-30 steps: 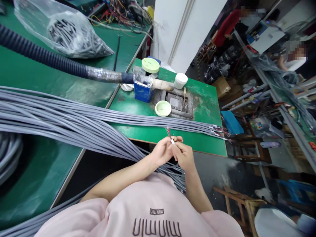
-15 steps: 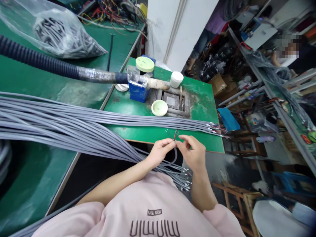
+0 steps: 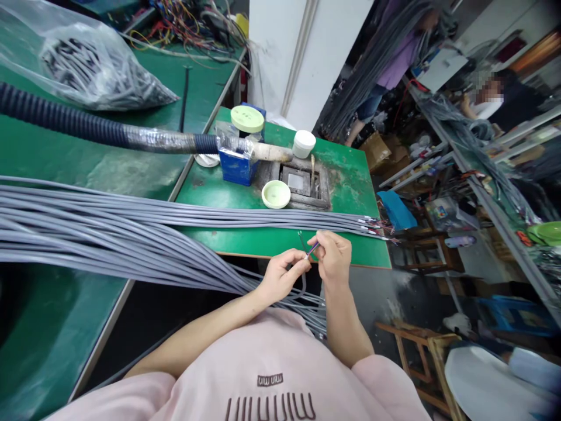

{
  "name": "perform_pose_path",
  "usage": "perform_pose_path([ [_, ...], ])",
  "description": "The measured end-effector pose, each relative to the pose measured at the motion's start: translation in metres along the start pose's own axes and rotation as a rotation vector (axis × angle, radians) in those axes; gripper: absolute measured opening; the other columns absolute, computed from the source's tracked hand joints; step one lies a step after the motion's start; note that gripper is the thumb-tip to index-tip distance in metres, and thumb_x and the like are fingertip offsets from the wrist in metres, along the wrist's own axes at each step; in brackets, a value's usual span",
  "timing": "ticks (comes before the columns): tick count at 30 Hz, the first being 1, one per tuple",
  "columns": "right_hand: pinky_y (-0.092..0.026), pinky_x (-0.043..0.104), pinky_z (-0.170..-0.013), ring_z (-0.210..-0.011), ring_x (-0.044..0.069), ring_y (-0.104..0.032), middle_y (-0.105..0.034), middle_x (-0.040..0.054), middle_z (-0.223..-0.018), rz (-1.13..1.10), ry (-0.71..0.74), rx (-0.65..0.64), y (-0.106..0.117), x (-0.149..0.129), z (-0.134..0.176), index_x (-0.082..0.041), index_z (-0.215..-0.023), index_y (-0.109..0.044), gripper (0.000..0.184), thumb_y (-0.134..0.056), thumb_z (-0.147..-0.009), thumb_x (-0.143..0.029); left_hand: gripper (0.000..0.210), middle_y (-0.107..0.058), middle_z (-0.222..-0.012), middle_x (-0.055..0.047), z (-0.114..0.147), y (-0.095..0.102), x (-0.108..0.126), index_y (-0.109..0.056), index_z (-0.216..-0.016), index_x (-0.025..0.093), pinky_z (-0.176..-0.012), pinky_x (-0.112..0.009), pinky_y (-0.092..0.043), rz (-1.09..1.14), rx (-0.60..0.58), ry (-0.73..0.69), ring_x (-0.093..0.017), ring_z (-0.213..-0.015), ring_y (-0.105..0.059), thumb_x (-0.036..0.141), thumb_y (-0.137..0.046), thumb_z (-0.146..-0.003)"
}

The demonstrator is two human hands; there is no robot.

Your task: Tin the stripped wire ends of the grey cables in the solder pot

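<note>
My left hand pinches the end of a grey cable, whose jacket loops down below the fingers. Thin coloured wires fan out of that end. My right hand is closed on some of these wires, thumb against forefinger, just right of the left hand. A darker wire or two stands up between the hands. Beyond them, a bundle of grey cables lies across the green table, its stripped ends at the right. More cables pass under my left forearm.
A solder pot set in the table has a brush handle across it. Around it stand a pale green dish, a white tub, a blue box and a ribbed hose. A person carries cables behind.
My right hand has closed from spread fingers into a pinch on the wires, which now lean right. The view has shifted slightly. The person behind has come further into view with cables.
</note>
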State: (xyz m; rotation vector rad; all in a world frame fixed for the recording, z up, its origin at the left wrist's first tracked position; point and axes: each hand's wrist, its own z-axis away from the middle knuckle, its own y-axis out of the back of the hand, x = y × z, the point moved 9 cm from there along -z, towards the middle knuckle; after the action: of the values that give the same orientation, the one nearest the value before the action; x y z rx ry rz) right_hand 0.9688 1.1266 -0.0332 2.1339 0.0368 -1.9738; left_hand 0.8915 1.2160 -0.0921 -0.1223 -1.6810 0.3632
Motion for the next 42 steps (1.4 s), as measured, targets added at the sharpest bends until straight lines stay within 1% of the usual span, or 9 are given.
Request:
perform_pose_path([
  [5,-0.021,0.021,-0.036,-0.032,0.004,-0.023,-0.025,-0.0088,-0.038,-0.158,0.129,0.191,0.044,-0.025,-0.020,-0.019,-0.049,-0.053,0.031,-0.057,-0.076,-0.033,0.035,-0.062,-0.069,-0.003,0.006,-0.001,-0.011,-0.059,-0.069,0.015,-0.066,-0.025,-0.043,0.136,0.012,0.110,-0.012,-0.065,-0.054,0.047,-0.059,-0.083],
  [10,-0.034,0.020,-0.041,-0.041,0.007,-0.043,-0.053,-0.0049,-0.049,0.218,-0.007,-0.243,0.010,-0.017,0.000,-0.019,-0.077,-0.071,0.014,-0.067,-0.072,-0.031,0.034,-0.061,-0.067,-0.003,0.004,0.001,-0.011,-0.059,-0.070,0.015,-0.066,-0.025,-0.043,0.191,0.020,0.117,-0.012,-0.064,-0.054,0.047,-0.061,-0.081],
  [12,-0.040,0.021,-0.045,-0.044,0.009,-0.050,-0.058,-0.0038,-0.053,0.274,-0.035,-0.296,-0.004,-0.010,0.013,-0.019,-0.079,-0.071,0.014,-0.067,-0.072,-0.031,0.034,-0.060,-0.066,-0.002,0.003,-0.001,-0.011,-0.060,-0.070,0.014,-0.065,-0.025,-0.043,0.176,0.005,0.106,-0.012,-0.063,-0.053,0.046,-0.062,-0.081],
  [18,-0.037,0.022,-0.045,-0.046,0.009,-0.047,-0.056,-0.0032,-0.051,0.093,0.006,-0.085,-0.006,-0.001,0.007,-0.019,-0.060,-0.067,0.015,-0.069,-0.070,-0.030,0.033,-0.062,-0.068,-0.002,0.005,-0.004,-0.010,-0.062,-0.076,0.015,-0.068,-0.026,-0.045,0.158,-0.028,0.105,-0.012,-0.065,-0.055,0.047,-0.062,-0.081],
  [23,-0.020,0.021,-0.036,-0.033,0.004,-0.023,-0.031,-0.0103,-0.037,-0.170,0.086,0.148,0.034,-0.014,-0.015,-0.018,-0.062,-0.063,0.020,-0.069,-0.068,-0.036,0.038,-0.063,-0.065,-0.003,0.011,-0.006,-0.023,-0.061,-0.071,0.014,-0.059,-0.024,-0.045,0.259,-0.033,0.246,-0.011,-0.060,-0.055,0.051,-0.067,-0.075],
  [25,-0.020,0.020,-0.037,-0.034,0.004,-0.026,-0.033,-0.0099,-0.038,-0.065,0.085,0.051,0.036,-0.021,-0.017,-0.018,-0.068,-0.067,0.018,-0.069,-0.070,-0.035,0.039,-0.063,-0.064,-0.003,0.011,-0.003,-0.025,-0.063,-0.074,0.013,-0.057,-0.023,-0.045,0.300,-0.003,0.276,-0.011,-0.057,-0.056,0.052,-0.068,-0.073],
  [30,-0.028,0.019,-0.040,-0.039,0.005,-0.036,-0.046,-0.0079,-0.043,0.285,-0.063,-0.400,-0.004,-0.008,0.005,-0.018,-0.083,-0.073,0.019,-0.070,-0.071,-0.031,0.039,-0.064,-0.062,-0.003,0.005,-0.005,-0.021,-0.065,-0.075,0.012,-0.053,-0.022,-0.045,0.355,-0.040,0.272,-0.009,-0.053,-0.054,0.051,-0.070,-0.072],
  [35,-0.032,0.020,-0.042,-0.040,0.006,-0.039,-0.051,-0.0060,-0.044,0.241,0.054,-0.174,-0.008,-0.012,0.008,-0.018,-0.061,-0.066,0.015,-0.069,-0.070,-0.029,0.036,-0.065,-0.062,-0.002,0.006,-0.007,-0.024,-0.067,-0.081,0.013,-0.054,-0.023,-0.046,0.362,-0.077,0.297,-0.010,-0.054,-0.057,0.044,-0.077,-0.066],
  [42,-0.033,0.021,-0.045,-0.044,0.007,-0.042,-0.052,-0.0055,-0.046,0.113,0.025,-0.054,-0.006,0.002,0.002,-0.018,-0.056,-0.063,0.014,-0.072,-0.065,-0.023,0.035,-0.066,-0.062,-0.003,0.007,-0.002,-0.031,-0.070,-0.082,0.012,-0.055,-0.023,-0.046,0.377,-0.061,0.330,-0.011,-0.055,-0.059,0.044,-0.075,-0.069],
])
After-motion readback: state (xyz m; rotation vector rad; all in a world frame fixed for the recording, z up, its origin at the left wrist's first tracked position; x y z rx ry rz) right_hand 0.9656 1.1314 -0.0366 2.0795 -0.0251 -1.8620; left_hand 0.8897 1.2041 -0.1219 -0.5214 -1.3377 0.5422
